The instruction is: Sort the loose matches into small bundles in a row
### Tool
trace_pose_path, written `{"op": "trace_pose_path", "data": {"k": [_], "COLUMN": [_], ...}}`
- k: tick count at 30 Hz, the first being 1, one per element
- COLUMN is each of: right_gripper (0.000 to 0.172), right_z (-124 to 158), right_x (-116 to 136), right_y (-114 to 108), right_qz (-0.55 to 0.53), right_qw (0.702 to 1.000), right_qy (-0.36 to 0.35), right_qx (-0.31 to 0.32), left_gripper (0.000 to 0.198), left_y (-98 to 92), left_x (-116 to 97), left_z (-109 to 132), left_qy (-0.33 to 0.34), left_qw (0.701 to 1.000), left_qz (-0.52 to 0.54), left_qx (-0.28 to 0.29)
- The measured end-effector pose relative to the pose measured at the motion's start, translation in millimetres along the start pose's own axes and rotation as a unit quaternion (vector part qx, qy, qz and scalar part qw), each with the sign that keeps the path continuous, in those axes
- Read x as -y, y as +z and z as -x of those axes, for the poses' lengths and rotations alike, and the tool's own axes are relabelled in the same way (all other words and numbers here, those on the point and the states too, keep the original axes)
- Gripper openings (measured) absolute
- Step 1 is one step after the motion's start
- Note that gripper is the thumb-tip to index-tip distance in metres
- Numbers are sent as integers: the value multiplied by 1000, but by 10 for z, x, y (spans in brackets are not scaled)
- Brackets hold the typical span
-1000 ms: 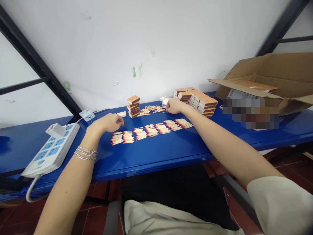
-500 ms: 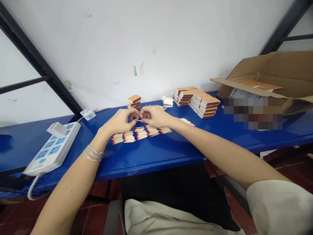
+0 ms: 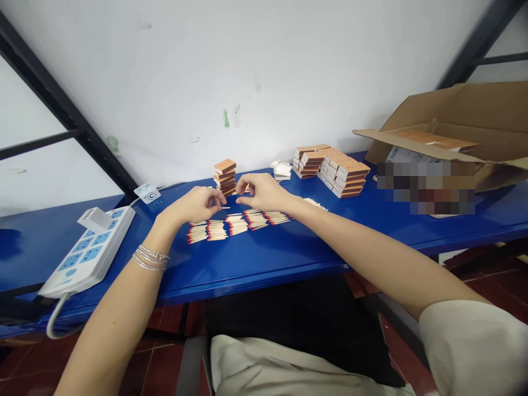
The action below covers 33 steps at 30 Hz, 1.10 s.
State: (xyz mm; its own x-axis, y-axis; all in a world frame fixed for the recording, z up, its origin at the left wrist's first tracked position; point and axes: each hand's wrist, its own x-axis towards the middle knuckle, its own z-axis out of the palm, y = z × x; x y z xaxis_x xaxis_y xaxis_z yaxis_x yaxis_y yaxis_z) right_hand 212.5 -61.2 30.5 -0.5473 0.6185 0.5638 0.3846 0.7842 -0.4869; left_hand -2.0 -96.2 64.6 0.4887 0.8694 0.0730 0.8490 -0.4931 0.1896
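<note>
View: the head camera looks forward and down at your two hands over a blue table.
Left hand: just behind the row of match bundles, at its left end.
Left fingers: curled and drawn in beside a single loose matchstick; you cannot tell whether they grip it.
Right hand: just behind the row, right of your left hand, with a gap between them.
Right fingers: curved and parted from your thumb, gripping nothing visible.
Row: red-tipped bundles lie in loose fans, side by side on the table.
Behind the row: a narrow stack of orange-topped matchboxes sits just beside your right fingers, with larger stacks of matchboxes farther right.
Left of the row: a white power strip.
Right of the row: an open cardboard carton, partly blurred.
Risk: a loose pinch could drop the matchstick among the bundles. Brushing the narrow stack could topple it, and a dragged wrist could scatter the fans.
</note>
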Motion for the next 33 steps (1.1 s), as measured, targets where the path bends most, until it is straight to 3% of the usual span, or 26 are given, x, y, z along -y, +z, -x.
{"op": "trace_pose_path", "data": {"k": [8, 13, 25, 33], "right_gripper": [16, 14, 13, 18], "right_z": [-20, -43, -98, -56], "right_x": [-100, -260, -655, -1041], "right_y": [-8, -31, -265, -356], "right_qz": [12, 29, 107, 195], "right_qw": [999, 996, 976, 957], "right_qy": [45, 85, 184, 212], "right_qx": [-3, -19, -43, 21], "left_gripper": [28, 27, 29, 32], "left_y": [-18, -17, -30, -39], "left_x": [132, 151, 103, 54], "left_z": [15, 9, 15, 12], "left_qy": [-76, -67, -67, -81], "left_qw": [992, 988, 986, 986], "left_qz": [-65, -44, -21, -36], "left_qx": [79, 133, 151, 140]}}
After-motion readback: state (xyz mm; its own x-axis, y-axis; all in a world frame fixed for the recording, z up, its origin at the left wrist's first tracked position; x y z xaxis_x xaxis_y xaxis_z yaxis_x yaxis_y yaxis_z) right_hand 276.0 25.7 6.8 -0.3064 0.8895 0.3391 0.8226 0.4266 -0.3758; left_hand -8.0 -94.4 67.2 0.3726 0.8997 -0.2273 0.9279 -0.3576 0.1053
